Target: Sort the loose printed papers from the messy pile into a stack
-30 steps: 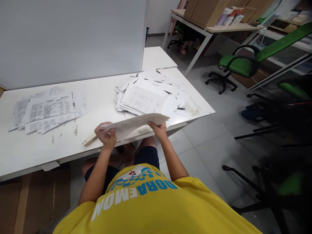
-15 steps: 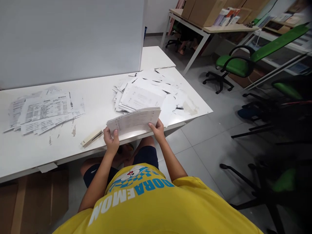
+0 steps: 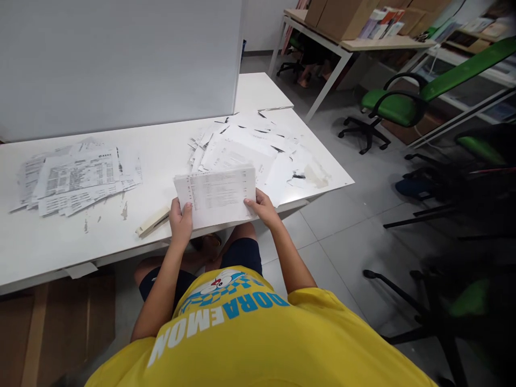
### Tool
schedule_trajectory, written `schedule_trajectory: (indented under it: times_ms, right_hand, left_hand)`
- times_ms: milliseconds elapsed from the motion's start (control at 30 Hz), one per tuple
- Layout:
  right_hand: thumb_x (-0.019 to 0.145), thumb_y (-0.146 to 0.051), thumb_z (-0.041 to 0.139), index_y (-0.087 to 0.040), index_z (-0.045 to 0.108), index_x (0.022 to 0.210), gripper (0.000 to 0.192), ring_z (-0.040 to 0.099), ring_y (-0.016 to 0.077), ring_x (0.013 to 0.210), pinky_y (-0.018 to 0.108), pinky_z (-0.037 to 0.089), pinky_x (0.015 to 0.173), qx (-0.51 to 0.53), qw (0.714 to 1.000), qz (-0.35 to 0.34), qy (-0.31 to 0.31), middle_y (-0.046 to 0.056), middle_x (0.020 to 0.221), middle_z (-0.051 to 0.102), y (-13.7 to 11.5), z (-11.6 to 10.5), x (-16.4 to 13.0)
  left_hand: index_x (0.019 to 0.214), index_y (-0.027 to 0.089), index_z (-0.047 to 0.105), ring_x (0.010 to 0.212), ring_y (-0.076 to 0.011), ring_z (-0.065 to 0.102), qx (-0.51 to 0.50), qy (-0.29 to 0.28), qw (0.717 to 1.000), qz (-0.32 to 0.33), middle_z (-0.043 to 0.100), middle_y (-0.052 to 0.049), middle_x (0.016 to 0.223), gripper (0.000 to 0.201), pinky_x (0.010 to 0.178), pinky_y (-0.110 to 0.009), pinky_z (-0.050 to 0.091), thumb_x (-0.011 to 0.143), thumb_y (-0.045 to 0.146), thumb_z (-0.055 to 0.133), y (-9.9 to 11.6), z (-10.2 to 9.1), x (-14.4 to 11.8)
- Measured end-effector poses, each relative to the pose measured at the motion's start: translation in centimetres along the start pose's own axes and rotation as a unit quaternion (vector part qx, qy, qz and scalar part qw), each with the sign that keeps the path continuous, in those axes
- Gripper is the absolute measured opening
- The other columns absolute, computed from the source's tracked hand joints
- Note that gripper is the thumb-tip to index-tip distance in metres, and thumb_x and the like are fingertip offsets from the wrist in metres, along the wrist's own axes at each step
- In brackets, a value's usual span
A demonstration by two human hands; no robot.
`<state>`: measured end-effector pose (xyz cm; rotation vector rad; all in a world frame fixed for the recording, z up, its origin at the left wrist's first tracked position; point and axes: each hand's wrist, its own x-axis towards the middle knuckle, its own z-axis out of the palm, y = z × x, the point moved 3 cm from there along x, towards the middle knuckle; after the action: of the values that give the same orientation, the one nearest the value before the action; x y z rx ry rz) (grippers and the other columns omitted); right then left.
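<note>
We find a thin stack of white printed sheets (image 3: 216, 195) raised on edge above the near rim of the white rectangular table (image 3: 169, 156), its printed face turned toward the camera. The left hand (image 3: 181, 219) grips the stack at its lower left corner, thumb laid over the front of the sheets. The right hand (image 3: 261, 207) grips the lower right edge, thumb on the front, remaining fingers hidden behind the paper. The stack thus sits between the two hands and rises above them; both hands are closed on it.

Just left of the left hand, a flat beige oblong object (image 3: 152, 221) lies on the table near its front edge; we cannot tell what it is. Beyond the held stack, a loose spread heap of white sheets (image 3: 258, 148) covers the right part of the table. A second pile of printed forms (image 3: 78, 180) lies well apart on the left part. A green office chair (image 3: 397, 105) stands on the grey tiled floor to the right.
</note>
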<state>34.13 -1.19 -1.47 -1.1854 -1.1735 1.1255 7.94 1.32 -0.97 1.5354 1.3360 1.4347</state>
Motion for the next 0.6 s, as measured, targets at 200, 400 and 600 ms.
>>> schedule_trajectory:
  times_ms: [200,400,600]
  right_hand:
    - [0.074,-0.042,0.070,-0.020,0.063,0.117,0.049,0.062,0.0304,0.106,0.046,0.048,0.097,0.002,0.994,0.076,-0.083,0.007,0.113,0.069,-0.5,1.2,0.3]
    - [0.072,-0.036,0.065,-0.019,0.065,0.112,0.044,0.061,0.0301,0.103,0.047,0.048,0.095,-0.070,0.990,0.082,-0.090,0.005,0.107,0.070,0.9,2.7,0.8]
    - [0.069,-0.032,0.064,-0.020,0.065,0.106,0.039,0.061,0.0302,0.099,0.046,0.048,0.092,-0.095,0.987,0.098,-0.081,0.005,0.103,0.070,1.3,2.9,0.8]
  left_hand:
    - [0.137,0.023,0.048,0.072,-0.0183,0.059,0.245,-0.097,0.962,-0.069,0.062,-0.003,0.085,0.052,0.070,-0.032,0.048,0.088,0.040,0.052,3.3,-4.8,0.0]
    - [0.128,0.017,0.058,0.106,-0.0316,0.055,0.433,-0.045,0.899,0.041,0.064,-0.014,0.104,0.045,0.096,-0.046,0.041,0.092,0.037,0.041,3.5,-8.8,0.9]
    - [0.125,0.014,0.061,0.116,-0.0342,0.053,0.450,-0.014,0.893,0.027,0.063,-0.019,0.121,0.050,0.104,-0.052,0.034,0.096,0.041,0.031,-0.2,-8.2,1.1]
